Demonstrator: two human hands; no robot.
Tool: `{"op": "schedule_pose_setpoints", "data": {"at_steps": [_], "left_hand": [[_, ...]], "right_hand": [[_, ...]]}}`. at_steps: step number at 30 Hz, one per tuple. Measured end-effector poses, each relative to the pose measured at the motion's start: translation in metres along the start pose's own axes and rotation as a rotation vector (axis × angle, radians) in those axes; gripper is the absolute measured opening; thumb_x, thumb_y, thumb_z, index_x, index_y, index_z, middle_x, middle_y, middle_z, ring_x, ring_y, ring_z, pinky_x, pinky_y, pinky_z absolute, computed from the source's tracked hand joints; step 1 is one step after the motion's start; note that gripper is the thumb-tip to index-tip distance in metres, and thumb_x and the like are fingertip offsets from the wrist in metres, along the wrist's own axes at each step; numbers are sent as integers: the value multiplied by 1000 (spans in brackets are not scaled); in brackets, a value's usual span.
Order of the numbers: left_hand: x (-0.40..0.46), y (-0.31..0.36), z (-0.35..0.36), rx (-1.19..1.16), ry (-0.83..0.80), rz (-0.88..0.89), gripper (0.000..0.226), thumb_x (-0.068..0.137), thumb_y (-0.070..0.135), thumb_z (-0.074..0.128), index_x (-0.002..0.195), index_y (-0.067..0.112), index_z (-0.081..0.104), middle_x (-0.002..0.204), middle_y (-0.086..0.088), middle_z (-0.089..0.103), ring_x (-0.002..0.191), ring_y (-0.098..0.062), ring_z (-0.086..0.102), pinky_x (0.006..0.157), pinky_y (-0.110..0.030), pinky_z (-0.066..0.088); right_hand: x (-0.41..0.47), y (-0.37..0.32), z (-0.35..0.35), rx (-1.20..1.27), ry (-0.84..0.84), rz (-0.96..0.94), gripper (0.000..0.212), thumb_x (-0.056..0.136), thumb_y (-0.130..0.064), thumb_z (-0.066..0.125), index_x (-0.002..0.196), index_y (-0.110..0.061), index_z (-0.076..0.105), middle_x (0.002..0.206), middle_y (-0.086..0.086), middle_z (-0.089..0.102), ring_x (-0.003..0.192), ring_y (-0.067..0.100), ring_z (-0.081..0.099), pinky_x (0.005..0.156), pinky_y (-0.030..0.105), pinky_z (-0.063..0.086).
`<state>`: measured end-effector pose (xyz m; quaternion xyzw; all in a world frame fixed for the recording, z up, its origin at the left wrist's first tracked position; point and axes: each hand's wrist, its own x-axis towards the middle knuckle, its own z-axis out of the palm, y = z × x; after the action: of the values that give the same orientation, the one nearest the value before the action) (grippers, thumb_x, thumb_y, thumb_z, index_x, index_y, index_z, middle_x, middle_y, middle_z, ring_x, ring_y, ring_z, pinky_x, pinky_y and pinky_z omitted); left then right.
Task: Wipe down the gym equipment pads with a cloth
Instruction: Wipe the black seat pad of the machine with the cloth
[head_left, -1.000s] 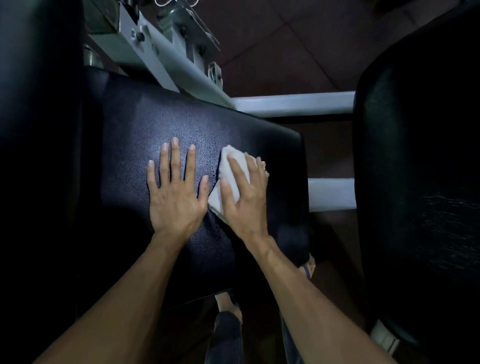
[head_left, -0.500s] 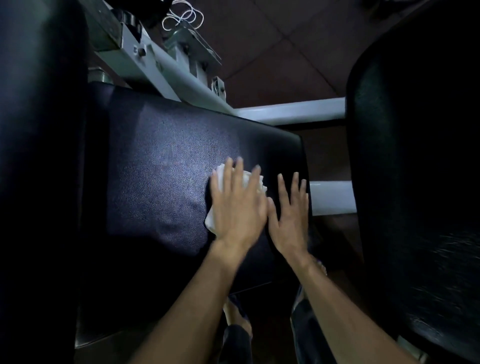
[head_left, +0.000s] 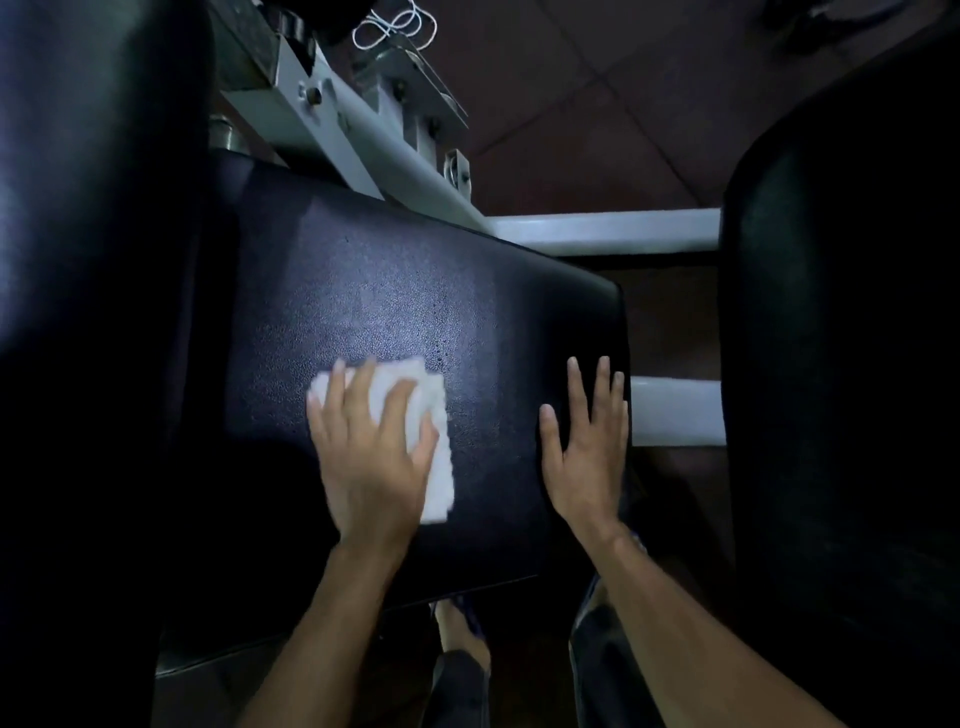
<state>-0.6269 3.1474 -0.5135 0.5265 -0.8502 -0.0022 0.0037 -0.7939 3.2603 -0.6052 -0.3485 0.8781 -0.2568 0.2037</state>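
Left hand (head_left: 371, 462) lies flat on the white cloth (head_left: 423, 426), fingers spread and fairly straight, pressing it against the pad, not gripping it; hand and cloth look slightly motion-blurred. Right hand (head_left: 584, 452) released, palm down, fingers straight, resting on the same pad near its right edge, holding nothing. Hands well apart.

Big dark upholstered pad (head_left: 83, 260) fills the left side of the view; another black pad (head_left: 852, 338) fills the right. Between them the centre pad (head_left: 415, 291), black textured vinyl, tilted in view, with sheen across its middle. Cloth sits on its lower-middle area, partly under the left hand, with its right part and top edge showing.

White metal frame tubes (head_left: 602, 231) run behind the centre pad and between it and the right pad. Bolted bracket (head_left: 306, 98) on the frame at upper left. Reddish-brown tiled floor (head_left: 597, 88) behind. White cord loop (head_left: 395, 26) at top. Person's legs in dark trousers (head_left: 597, 660) below the pad.
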Motion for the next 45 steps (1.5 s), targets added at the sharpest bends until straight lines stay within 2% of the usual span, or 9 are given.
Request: {"op": "schedule_pose_setpoints", "data": {"at_steps": [4,7,10,15,20,26,33,41,45], "left_hand": [[116,33,6,-143,1,24,44,94,45,51,129,20,59,145,-10,49,145,-32,33,121,-53,21],[146,66,14,19,-70,143,56,93,53,46,139,22,52,150,-9,47,149,-31,26,125,-52,10],[113,73,21,59,-66,233,55,93,51,47,141,23,51,153,-5,45,150,-28,25,124,-48,4],[-5,53,14,29,-90,261,48,88,43,62,133,27,60,143,-3,56,143,-29,40,118,-53,25],[-55,9,8,13,-26,109,45,91,47,55,129,27,63,151,-3,48,145,-31,35,120,-52,23],[26,9,9,10,137,14,49,96,47,55,140,27,55,155,-8,43,146,-34,33,121,-51,25],[157,53,13,-3,-22,205,53,93,55,39,134,27,58,142,2,57,141,-23,40,123,-46,14],[-6,49,18,-43,-42,387,42,92,41,57,131,25,62,135,6,62,130,-21,55,119,-46,29],[-65,0,0,-43,10,336,36,92,41,62,123,25,69,133,6,64,127,-23,57,112,-47,39]], "right_hand": [[1,-1,2,2,18,15,62,101,-53,28,158,-29,24,170,2,6,157,21,-1,126,49,14],[0,-1,3,6,33,7,62,101,-52,29,158,-29,25,170,3,8,157,21,1,126,49,15],[-1,-1,2,-2,17,7,62,101,-52,28,159,-30,23,170,2,7,157,20,-1,127,48,13],[1,0,2,-3,38,-5,61,101,-49,31,158,-27,27,170,5,11,157,23,4,125,51,16],[-1,2,3,8,47,-12,60,101,-47,34,157,-26,28,170,4,11,157,23,4,125,52,17],[-1,1,2,32,41,-2,60,101,-45,37,158,-29,27,170,1,9,157,21,2,126,49,13],[-1,-1,1,12,58,4,60,100,-44,37,158,-28,27,169,4,11,157,23,5,126,45,10],[-1,1,1,-3,57,-9,61,100,-46,35,158,-27,27,169,3,11,157,23,5,125,47,14],[0,1,2,5,65,-9,60,100,-45,36,157,-26,30,169,3,13,157,23,6,125,46,14]]}}
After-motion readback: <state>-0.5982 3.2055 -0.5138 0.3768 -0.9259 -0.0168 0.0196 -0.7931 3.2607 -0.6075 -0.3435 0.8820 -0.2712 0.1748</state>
